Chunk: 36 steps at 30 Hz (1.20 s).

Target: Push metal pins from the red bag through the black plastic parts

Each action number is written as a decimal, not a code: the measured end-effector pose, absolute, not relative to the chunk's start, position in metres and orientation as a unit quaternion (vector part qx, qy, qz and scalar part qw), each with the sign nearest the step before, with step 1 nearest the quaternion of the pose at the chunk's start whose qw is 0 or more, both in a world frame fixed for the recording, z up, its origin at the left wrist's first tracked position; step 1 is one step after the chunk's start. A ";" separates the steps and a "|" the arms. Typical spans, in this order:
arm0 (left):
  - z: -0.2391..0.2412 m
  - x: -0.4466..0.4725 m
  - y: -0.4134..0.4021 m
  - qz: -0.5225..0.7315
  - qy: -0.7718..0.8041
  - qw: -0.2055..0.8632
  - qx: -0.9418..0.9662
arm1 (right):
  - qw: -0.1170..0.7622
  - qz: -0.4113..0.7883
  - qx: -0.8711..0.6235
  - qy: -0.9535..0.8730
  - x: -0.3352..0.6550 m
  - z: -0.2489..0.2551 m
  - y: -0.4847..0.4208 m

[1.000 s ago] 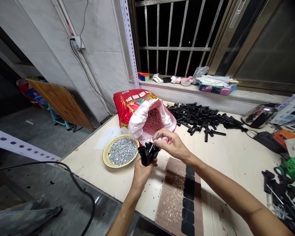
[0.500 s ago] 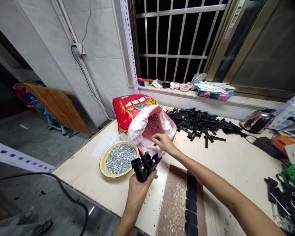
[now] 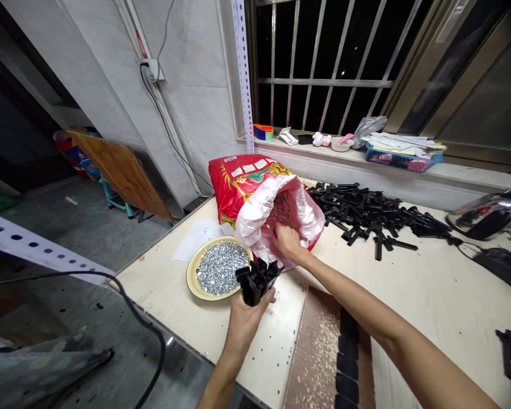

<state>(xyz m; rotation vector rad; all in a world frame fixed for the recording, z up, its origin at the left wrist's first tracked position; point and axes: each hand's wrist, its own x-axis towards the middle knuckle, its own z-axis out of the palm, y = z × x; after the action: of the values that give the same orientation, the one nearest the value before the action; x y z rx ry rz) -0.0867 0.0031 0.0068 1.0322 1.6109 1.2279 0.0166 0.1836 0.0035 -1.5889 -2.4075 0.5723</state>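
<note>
My left hand (image 3: 247,321) is closed around a bundle of several black plastic parts (image 3: 259,278), held upright over the table's front side. My right hand (image 3: 287,241) reaches into the mouth of a red sack (image 3: 242,173) with a white inner lining. Its fingers are curled, and their tips are hidden at a heap of thin reddish-brown rods (image 3: 281,210) in the sack. Just left of the bundle stands a yellow bowl (image 3: 195,288) full of small silvery metal pieces (image 3: 223,267), too small to name surely.
A pile of long black parts (image 3: 361,210) lies at the back right. In front, a brown board (image 3: 313,346) carries a row of black pieces (image 3: 347,363). A kettle (image 3: 485,213) stands right. White paper (image 3: 196,238) lies behind the bowl. Small items line the windowsill (image 3: 464,176).
My right hand has moved forward from the sack's opening deeper into it, its fingertips now hidden. My left hand keeps the black parts in about the same place. The view has shifted left.
</note>
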 end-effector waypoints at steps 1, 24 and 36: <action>0.004 -0.087 0.005 0.492 0.640 0.423 0.412 | 0.126 0.199 -0.532 -0.813 0.027 0.008 0.175; -0.002 -0.057 0.012 0.466 0.625 0.322 0.538 | 0.449 0.356 -0.250 -0.781 0.077 0.072 0.077; 0.035 -0.056 0.025 0.585 0.580 0.366 0.433 | 0.561 0.406 -0.373 -0.618 0.121 0.054 0.072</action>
<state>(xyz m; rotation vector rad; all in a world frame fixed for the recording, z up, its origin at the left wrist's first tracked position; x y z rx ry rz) -0.0560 0.0247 0.0346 1.1137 1.4900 1.5043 0.1214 0.0724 0.0542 -0.8780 -1.4552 0.9554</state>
